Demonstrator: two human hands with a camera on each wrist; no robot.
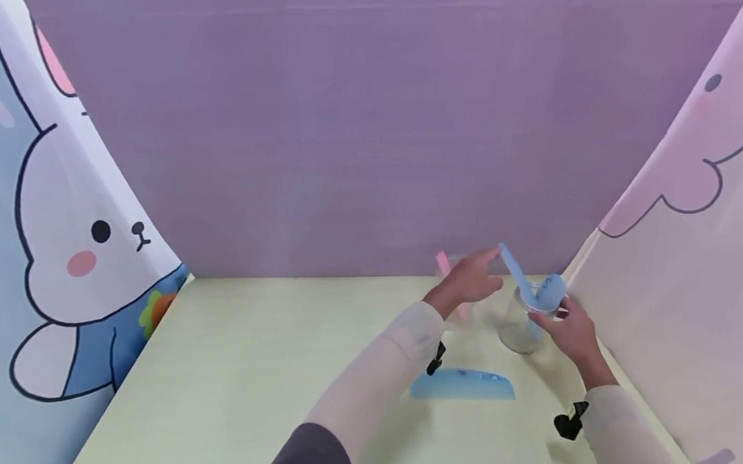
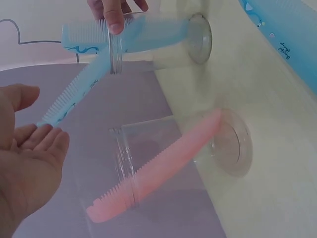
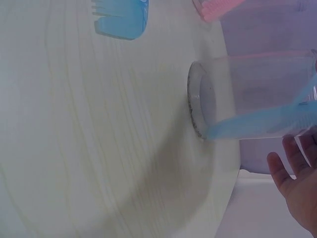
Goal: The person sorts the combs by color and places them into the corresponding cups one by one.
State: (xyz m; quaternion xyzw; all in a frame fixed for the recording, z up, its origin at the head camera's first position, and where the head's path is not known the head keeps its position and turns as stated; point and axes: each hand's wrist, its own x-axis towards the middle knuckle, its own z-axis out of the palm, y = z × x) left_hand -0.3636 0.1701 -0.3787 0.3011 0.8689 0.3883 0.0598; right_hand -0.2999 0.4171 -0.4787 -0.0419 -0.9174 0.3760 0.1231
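Note:
My left hand [image 1: 470, 279] is beside the upper end of a light blue comb [image 1: 515, 272]. In the left wrist view, its fingertips are right at that comb's end, with the thumb apart. The comb leans out of a clear jar [image 1: 514, 333]. A second blue comb [image 1: 550, 290] stands in the same jar, its top above the rim. My right hand [image 1: 571, 330] grips the jar near its mouth, the thumb over the rim in the left wrist view. Left of it, a pink comb [image 2: 168, 163] leans in another clear jar [image 2: 237, 144], partly behind my left hand in the head view.
A wider blue comb [image 1: 464, 386] lies on the pale yellow table [image 1: 253, 369] in front of the jars. A purple backdrop [image 1: 354, 127] rises behind. Close by on the right stands a pale printed side wall [image 1: 703, 312]; a rabbit-printed one [image 1: 46, 307] is at the left.

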